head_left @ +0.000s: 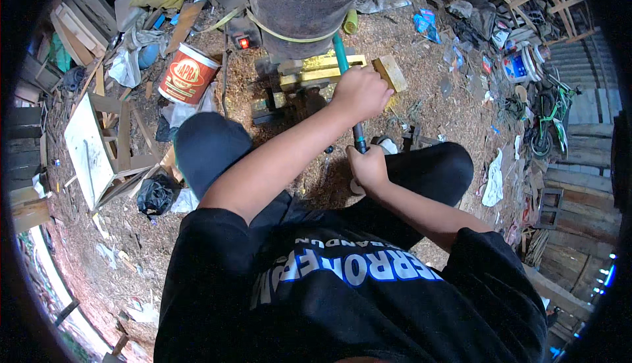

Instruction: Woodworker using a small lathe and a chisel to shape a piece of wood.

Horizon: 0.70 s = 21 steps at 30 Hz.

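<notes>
We wrap our left hand [363, 93] around the green rod [341, 54], our right hand [368, 167] around its black lower end. A wooden block [390, 73] lies near our left hand.

Brown floor [434, 77] (littered with shavings [240, 96]), red-and-white bucket [189, 75], black plastic bag [157, 195], white scrap [492, 182].

This looks like a rough woodworking shed. Sawdust [242, 100] strews the middle, boards [74, 28] pile up at ten o'clock, and a plank wall [582, 202] stands at three o'clock
</notes>
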Each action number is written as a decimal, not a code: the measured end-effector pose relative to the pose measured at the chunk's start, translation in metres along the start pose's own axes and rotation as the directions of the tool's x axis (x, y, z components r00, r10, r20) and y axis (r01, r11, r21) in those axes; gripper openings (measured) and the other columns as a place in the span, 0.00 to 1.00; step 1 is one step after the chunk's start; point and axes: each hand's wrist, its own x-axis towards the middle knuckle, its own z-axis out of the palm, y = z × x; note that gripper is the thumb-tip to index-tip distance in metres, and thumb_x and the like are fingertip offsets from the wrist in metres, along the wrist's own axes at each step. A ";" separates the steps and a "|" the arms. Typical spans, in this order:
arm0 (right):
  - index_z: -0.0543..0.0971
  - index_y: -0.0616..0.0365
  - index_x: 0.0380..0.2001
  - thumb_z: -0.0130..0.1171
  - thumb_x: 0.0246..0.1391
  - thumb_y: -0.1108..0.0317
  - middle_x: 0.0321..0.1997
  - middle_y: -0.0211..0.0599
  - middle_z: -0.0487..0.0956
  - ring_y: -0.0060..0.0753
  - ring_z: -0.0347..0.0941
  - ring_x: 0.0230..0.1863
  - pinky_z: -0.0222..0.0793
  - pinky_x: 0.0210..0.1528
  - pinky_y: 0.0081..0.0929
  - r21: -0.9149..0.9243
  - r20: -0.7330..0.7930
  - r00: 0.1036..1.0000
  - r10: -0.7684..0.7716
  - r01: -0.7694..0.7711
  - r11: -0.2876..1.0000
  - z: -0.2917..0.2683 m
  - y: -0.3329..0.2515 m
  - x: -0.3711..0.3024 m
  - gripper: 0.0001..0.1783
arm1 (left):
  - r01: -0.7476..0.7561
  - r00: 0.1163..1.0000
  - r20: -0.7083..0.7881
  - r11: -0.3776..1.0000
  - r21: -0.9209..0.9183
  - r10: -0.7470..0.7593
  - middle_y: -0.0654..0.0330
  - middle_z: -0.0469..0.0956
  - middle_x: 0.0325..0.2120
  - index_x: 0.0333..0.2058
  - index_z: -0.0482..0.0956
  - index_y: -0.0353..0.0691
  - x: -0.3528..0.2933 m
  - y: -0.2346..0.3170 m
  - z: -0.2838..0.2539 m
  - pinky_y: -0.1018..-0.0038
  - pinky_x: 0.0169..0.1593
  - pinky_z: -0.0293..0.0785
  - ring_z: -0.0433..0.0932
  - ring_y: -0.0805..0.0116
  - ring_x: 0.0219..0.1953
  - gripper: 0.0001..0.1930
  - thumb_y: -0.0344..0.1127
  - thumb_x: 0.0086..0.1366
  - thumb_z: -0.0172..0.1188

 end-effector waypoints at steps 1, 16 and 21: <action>0.73 0.65 0.15 0.63 0.54 0.62 0.12 0.42 0.72 0.37 0.72 0.15 0.65 0.22 0.41 -0.044 -0.034 0.998 -0.048 0.046 0.998 0.000 0.003 -0.003 0.20 | 0.014 1.000 0.002 1.000 -0.012 -0.014 0.56 0.83 0.24 0.22 0.85 0.42 0.003 0.002 0.000 0.57 0.42 0.77 0.83 0.54 0.34 0.17 0.46 0.65 0.60; 0.79 0.68 0.22 0.66 0.51 0.55 0.21 0.60 0.80 0.63 0.81 0.28 0.76 0.35 0.51 -0.067 -0.108 0.993 -0.051 0.044 0.997 0.028 0.012 0.009 0.22 | 0.028 0.993 0.108 0.994 0.105 -0.039 0.55 0.83 0.24 0.22 0.84 0.43 -0.008 -0.008 0.023 0.57 0.39 0.78 0.83 0.54 0.32 0.24 0.51 0.72 0.55; 0.83 0.65 0.31 0.72 0.47 0.41 0.24 0.55 0.83 0.62 0.82 0.30 0.77 0.37 0.49 -0.028 -0.055 0.989 -0.137 0.136 0.990 0.038 0.009 0.021 0.32 | -0.064 0.998 -0.020 0.995 0.070 0.066 0.59 0.82 0.21 0.20 0.85 0.45 -0.007 -0.025 0.034 0.60 0.38 0.78 0.83 0.58 0.33 0.22 0.49 0.70 0.56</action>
